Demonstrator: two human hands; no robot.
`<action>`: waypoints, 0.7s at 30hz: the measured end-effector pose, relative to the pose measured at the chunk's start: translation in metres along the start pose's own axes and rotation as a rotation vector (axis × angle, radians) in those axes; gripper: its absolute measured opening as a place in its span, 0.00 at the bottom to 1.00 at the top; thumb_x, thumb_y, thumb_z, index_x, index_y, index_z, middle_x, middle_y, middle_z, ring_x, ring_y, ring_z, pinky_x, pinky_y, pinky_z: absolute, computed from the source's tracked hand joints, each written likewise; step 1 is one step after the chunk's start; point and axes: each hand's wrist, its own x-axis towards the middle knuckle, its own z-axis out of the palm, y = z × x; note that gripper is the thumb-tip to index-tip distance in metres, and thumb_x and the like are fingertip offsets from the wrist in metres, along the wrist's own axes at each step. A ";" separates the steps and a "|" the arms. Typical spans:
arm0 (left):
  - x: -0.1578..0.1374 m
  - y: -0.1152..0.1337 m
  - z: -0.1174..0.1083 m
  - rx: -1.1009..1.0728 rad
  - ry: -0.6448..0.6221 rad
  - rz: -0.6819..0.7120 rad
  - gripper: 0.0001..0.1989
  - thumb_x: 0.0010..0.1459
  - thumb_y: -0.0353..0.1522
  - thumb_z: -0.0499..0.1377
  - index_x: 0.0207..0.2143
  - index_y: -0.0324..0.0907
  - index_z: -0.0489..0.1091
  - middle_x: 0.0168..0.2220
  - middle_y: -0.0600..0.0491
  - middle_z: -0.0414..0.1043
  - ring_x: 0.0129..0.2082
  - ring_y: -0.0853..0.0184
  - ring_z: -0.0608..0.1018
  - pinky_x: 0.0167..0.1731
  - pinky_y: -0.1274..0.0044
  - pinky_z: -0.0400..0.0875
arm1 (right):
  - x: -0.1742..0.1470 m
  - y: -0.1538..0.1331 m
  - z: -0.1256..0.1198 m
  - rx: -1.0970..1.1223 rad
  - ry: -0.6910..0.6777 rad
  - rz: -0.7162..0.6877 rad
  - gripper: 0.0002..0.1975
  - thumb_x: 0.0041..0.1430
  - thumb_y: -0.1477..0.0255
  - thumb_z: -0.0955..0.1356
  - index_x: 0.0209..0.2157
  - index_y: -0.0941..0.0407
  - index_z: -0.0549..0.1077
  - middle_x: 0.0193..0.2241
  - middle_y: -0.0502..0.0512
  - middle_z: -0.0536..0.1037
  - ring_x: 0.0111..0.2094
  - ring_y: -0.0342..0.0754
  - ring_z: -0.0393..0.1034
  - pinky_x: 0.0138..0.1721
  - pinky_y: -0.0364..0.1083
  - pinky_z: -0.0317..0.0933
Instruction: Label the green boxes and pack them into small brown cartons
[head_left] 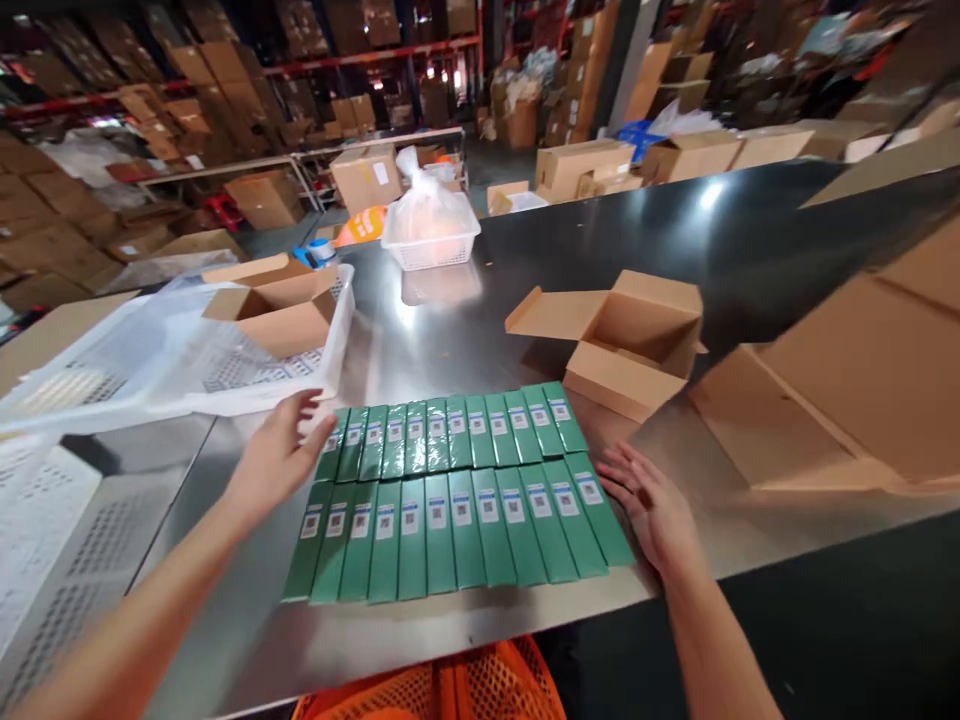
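Two rows of slim green boxes stand side by side on the metal table in front of me: a back row and a front row. Each box bears a white label with a square code. At the left end of the back row is my left hand, fingers apart, its thumb close to the end box; whether it touches cannot be made out. My right hand lies by the right end of the front row, fingers stretched out and holding nothing. An open cardboard box sits just behind, to the right.
Large opened cartons stand at the right. White plastic crates are on the left, one carrying an open cardboard box. Farther back, a white basket holds a clear bag. An orange mesh basket lies below the table's near edge.
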 end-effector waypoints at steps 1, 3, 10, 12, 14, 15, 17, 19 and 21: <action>-0.015 -0.021 -0.010 0.013 0.002 -0.129 0.28 0.55 0.52 0.53 0.50 0.45 0.71 0.42 0.42 0.77 0.37 0.55 0.80 0.37 0.66 0.73 | -0.004 -0.003 -0.007 -0.104 -0.018 0.036 0.30 0.43 0.51 0.75 0.46 0.52 0.75 0.40 0.54 0.81 0.38 0.50 0.76 0.38 0.46 0.74; -0.043 -0.050 -0.019 -0.044 -0.071 -0.393 0.27 0.51 0.54 0.53 0.42 0.45 0.73 0.37 0.43 0.78 0.30 0.57 0.79 0.32 0.66 0.73 | -0.009 -0.013 -0.018 -0.377 -0.057 0.117 0.31 0.43 0.48 0.74 0.45 0.53 0.76 0.37 0.56 0.81 0.35 0.51 0.76 0.33 0.46 0.74; -0.087 -0.036 0.016 -0.081 -0.363 -0.533 0.29 0.57 0.56 0.46 0.29 0.42 0.74 0.27 0.46 0.77 0.31 0.56 0.78 0.31 0.71 0.68 | -0.020 -0.045 0.016 -1.311 -0.298 0.037 0.34 0.55 0.38 0.57 0.33 0.51 0.78 0.32 0.59 0.82 0.36 0.62 0.76 0.36 0.56 0.69; -0.089 -0.022 0.019 0.117 -0.362 -0.441 0.27 0.60 0.52 0.44 0.23 0.45 0.69 0.25 0.47 0.76 0.31 0.56 0.78 0.30 0.72 0.64 | -0.027 -0.047 0.032 -1.455 -0.274 -0.015 0.35 0.55 0.38 0.55 0.32 0.52 0.77 0.31 0.61 0.82 0.36 0.65 0.76 0.36 0.56 0.67; -0.096 -0.013 0.015 0.223 -0.375 -0.402 0.26 0.61 0.51 0.42 0.20 0.46 0.64 0.23 0.49 0.74 0.29 0.56 0.77 0.28 0.73 0.61 | -0.037 -0.047 0.041 -1.524 -0.230 -0.036 0.35 0.54 0.37 0.57 0.32 0.53 0.77 0.30 0.63 0.81 0.36 0.66 0.76 0.34 0.55 0.66; -0.102 -0.011 0.012 0.233 -0.386 -0.404 0.26 0.61 0.52 0.42 0.20 0.46 0.63 0.22 0.49 0.73 0.28 0.56 0.76 0.27 0.73 0.60 | -0.043 -0.047 0.042 -1.530 -0.214 -0.044 0.34 0.53 0.37 0.59 0.32 0.53 0.77 0.30 0.63 0.81 0.36 0.66 0.76 0.33 0.55 0.66; -0.118 -0.011 0.004 0.211 -0.389 -0.437 0.25 0.59 0.53 0.43 0.22 0.47 0.64 0.22 0.50 0.74 0.28 0.56 0.77 0.28 0.74 0.61 | -0.060 -0.045 0.040 -1.504 -0.175 -0.068 0.32 0.50 0.37 0.63 0.30 0.52 0.77 0.28 0.61 0.81 0.33 0.64 0.76 0.30 0.53 0.65; -0.137 -0.016 -0.003 0.167 -0.324 -0.509 0.24 0.56 0.55 0.46 0.27 0.47 0.69 0.24 0.52 0.75 0.29 0.56 0.78 0.28 0.74 0.63 | -0.077 -0.042 0.035 -1.412 -0.113 -0.136 0.30 0.46 0.38 0.67 0.29 0.52 0.76 0.26 0.58 0.80 0.30 0.61 0.76 0.27 0.51 0.65; -0.155 -0.026 -0.006 0.113 -0.138 -0.560 0.23 0.55 0.54 0.49 0.34 0.47 0.71 0.26 0.53 0.76 0.31 0.56 0.78 0.29 0.74 0.65 | -0.089 -0.036 0.033 -1.235 -0.024 -0.220 0.28 0.42 0.41 0.71 0.29 0.52 0.75 0.25 0.56 0.79 0.27 0.58 0.74 0.26 0.50 0.65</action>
